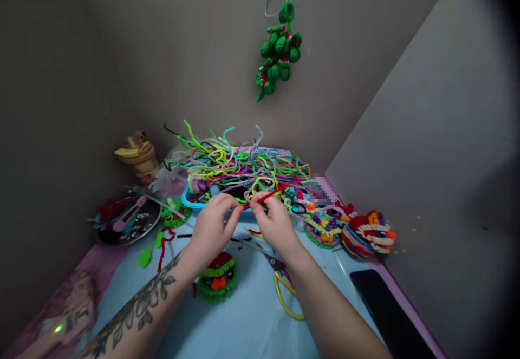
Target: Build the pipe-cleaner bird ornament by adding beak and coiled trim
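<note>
Between my two hands, over the middle of the table, stretches a red pipe cleaner [268,195]. My left hand [216,218] pinches its left end, and my right hand [273,221] pinches it farther along, its tip pointing up to the right. Below my left hand lies a round green and red pipe-cleaner face [219,278] with an orange piece in its middle. Scissors with yellow handles [284,294] lie partly hidden under my right wrist. A bent red pipe cleaner [163,248] rests left of my left forearm.
A blue tray [187,199] heaped with many-coloured pipe cleaners [244,161] stands behind my hands. At left are a metal bowl [150,223] and a pink glue gun [73,315]; at right, finished-looking round pieces [368,234] and a black phone [390,310]. Green ornaments [280,50] hang on the wall.
</note>
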`<move>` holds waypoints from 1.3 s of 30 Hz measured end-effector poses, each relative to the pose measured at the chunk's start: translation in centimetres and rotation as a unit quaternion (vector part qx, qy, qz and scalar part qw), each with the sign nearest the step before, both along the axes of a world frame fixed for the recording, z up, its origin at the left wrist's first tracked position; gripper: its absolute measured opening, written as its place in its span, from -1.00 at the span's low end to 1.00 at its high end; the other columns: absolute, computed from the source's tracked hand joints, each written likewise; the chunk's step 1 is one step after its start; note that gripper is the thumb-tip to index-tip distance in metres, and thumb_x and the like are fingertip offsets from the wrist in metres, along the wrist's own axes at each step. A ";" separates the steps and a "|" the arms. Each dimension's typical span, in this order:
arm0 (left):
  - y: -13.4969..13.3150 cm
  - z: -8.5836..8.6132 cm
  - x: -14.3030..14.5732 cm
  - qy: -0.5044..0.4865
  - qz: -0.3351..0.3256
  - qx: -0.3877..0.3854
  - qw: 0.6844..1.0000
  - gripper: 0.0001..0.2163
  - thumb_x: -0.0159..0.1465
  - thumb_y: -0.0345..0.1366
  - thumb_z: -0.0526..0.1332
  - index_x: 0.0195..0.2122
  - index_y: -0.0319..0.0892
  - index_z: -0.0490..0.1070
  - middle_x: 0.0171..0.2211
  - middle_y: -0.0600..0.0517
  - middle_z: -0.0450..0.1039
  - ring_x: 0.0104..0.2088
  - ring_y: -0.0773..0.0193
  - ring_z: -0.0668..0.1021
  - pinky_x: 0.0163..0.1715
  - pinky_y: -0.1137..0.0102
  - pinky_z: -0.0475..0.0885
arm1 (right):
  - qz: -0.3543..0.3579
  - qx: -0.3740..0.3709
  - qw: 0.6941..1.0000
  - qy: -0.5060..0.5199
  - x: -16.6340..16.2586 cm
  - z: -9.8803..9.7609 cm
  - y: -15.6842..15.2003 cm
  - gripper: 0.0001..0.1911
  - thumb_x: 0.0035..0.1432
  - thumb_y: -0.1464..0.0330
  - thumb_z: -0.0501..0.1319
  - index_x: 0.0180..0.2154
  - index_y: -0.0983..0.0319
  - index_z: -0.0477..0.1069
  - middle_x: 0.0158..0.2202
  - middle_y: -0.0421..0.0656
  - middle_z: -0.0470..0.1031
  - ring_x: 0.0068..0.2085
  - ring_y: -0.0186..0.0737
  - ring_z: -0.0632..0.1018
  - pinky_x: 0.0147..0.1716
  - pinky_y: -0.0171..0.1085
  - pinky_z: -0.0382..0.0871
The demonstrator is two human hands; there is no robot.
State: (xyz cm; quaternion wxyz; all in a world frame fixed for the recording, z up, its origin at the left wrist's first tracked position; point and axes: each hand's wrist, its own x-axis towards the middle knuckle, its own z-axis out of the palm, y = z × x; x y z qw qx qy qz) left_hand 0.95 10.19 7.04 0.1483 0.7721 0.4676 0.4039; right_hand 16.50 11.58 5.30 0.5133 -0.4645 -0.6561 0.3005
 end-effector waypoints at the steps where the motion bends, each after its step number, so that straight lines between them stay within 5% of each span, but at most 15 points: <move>1: 0.0 0.0 0.1 -0.005 -0.003 -0.012 1.000 -0.82 0.31 -0.29 0.05 -0.40 -0.16 0.36 -0.35 -0.02 0.40 -0.28 0.22 0.44 -0.25 0.37 0.32 | 0.004 0.001 1.000 0.003 0.0 0.0 0.0 -0.88 0.17 0.33 0.11 -0.37 0.21 0.37 -0.36 -0.14 0.47 -0.28 -0.21 0.49 -0.35 -0.29 0.35; 10: 0.0 -0.1 0.5 -0.041 -0.025 -0.032 0.998 -0.81 0.32 -0.27 0.04 -0.41 -0.16 0.34 -0.37 0.00 0.40 -0.30 0.25 0.45 -0.27 0.40 0.33 | -0.015 0.004 1.000 -0.026 0.2 0.5 0.0 -0.87 0.16 0.33 0.11 -0.41 0.21 0.36 -0.43 -0.17 0.44 -0.34 -0.23 0.46 -0.41 -0.31 0.30; 19: -0.2 -0.3 0.3 -0.003 0.020 0.055 0.998 -0.83 0.24 -0.23 0.18 -0.17 -0.13 0.43 -0.17 -0.07 0.46 -0.12 0.15 0.49 -0.09 0.28 0.36 | -0.042 -0.009 0.999 -0.029 0.4 0.6 0.0 -0.83 0.18 0.32 0.07 -0.43 0.20 0.33 -0.50 -0.22 0.37 -0.40 -0.25 0.40 -0.42 -0.30 0.23; 29: 0.0 0.4 0.2 -0.140 -0.049 -0.203 0.968 -0.78 0.13 -0.22 0.28 -0.20 -0.15 0.48 -0.36 0.03 0.58 -0.35 0.23 0.57 -0.35 0.42 0.41 | 0.026 0.039 0.989 -0.143 0.2 1.2 -0.6 -0.84 0.13 0.43 0.10 -0.49 0.20 0.34 -0.45 -0.16 0.40 -0.35 -0.21 0.41 -0.36 -0.26 0.22; 39: 0.5 0.3 -0.2 -0.176 -0.063 -0.297 0.936 -0.85 0.05 -0.25 0.27 -0.45 -0.23 0.53 -0.54 0.05 0.47 -0.51 0.32 0.43 -0.48 0.45 0.29 | 0.118 -0.027 0.988 0.097 0.1 1.4 -0.5 -0.95 0.08 0.38 0.17 -0.43 0.20 0.36 -0.39 -0.21 0.37 -0.33 -0.29 0.42 -0.35 -0.33 0.32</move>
